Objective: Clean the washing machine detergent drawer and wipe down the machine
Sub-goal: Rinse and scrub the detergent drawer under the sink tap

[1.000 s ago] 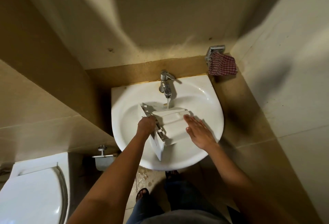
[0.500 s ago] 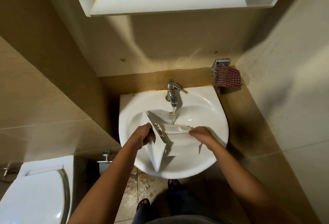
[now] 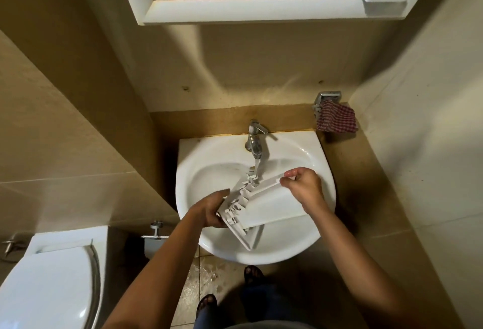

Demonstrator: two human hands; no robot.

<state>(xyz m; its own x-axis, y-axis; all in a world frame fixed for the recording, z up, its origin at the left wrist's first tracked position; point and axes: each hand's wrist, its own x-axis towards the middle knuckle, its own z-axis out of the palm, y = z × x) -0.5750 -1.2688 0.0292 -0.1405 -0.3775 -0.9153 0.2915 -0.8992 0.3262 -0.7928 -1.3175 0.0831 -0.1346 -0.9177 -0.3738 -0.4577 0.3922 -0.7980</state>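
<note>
Drawer (image 3: 271,203) now swung further under running tap (image 3: 254,143); left hand (image 3: 209,211) grips near-left front, right hand (image 3: 303,184) pinches far edge, over sink (image 3: 188,171).

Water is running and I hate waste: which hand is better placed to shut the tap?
Probably the right hand: it pinches the drawer at its far end, closer to the tap, whose lever points its way. The left hand grips the drawer's front end, farther away.
</note>
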